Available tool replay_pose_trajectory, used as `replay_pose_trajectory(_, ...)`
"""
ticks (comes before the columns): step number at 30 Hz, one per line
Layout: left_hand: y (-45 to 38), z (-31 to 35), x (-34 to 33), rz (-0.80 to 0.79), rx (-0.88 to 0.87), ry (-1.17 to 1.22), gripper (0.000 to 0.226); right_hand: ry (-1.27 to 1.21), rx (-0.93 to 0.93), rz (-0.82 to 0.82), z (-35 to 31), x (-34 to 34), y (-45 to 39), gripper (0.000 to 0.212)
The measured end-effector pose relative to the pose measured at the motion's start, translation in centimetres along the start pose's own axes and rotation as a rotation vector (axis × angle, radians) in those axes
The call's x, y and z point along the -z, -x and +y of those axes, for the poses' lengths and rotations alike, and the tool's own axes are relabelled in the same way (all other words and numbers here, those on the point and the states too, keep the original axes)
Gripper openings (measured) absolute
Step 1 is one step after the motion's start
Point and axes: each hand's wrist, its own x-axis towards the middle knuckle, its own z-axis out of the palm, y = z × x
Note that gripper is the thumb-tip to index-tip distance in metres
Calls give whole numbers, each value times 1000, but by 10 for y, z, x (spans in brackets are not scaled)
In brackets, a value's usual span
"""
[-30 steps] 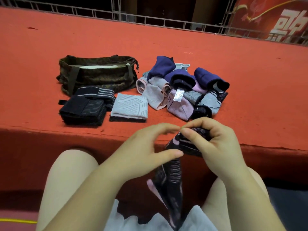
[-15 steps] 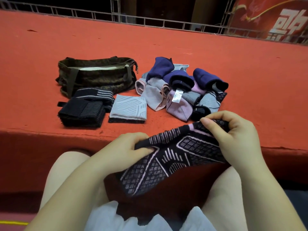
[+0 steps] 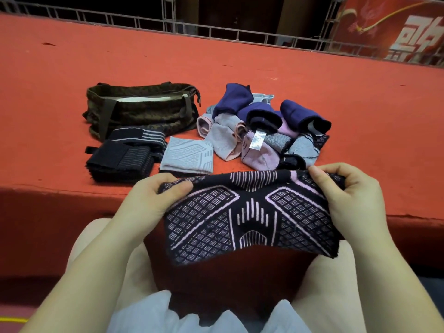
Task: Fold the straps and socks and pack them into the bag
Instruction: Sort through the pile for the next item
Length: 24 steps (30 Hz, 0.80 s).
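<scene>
Our left hand (image 3: 146, 203) and right hand (image 3: 350, 200) pinch the patterned strap's (image 3: 249, 217) top corners, fingers clamped, stretching it flat.

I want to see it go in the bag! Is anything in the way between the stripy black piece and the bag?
Yes. The folded grey piece and the black folded straps lie between the patterned black piece and the bag; lifting it over them should work.

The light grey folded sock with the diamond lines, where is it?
In the head view, the light grey folded sock lies on the red carpeted ledge, left of centre, between the black folded straps and the jumbled sock pile.
</scene>
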Motion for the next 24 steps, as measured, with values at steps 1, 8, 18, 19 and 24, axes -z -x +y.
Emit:
replay_pose_trajectory(1, 1, -1, -2, -28, 33, 155, 40, -27, -17, -3, 0, 0, 0, 15)
replay_pose_trajectory(8, -4, 3, -9, -332, 318, 1033, 74, -248, -156, -61, -1, -1, -2, 11)
replay_pose_trajectory(18, -19, -14, -56, -382, 498, 346, 70, -334, -294, -226, -6, -29, -29, 16)
replay_pose_trajectory(19, -20, -16, -59, -405, 419, 223, 67, -323, -280, -255, -9, -30, -32, 16)
replay_pose_trajectory(24, -36, -11, -70, -502, 117, -247, 38, -282, -217, -355, -20, -35, -51, 17)
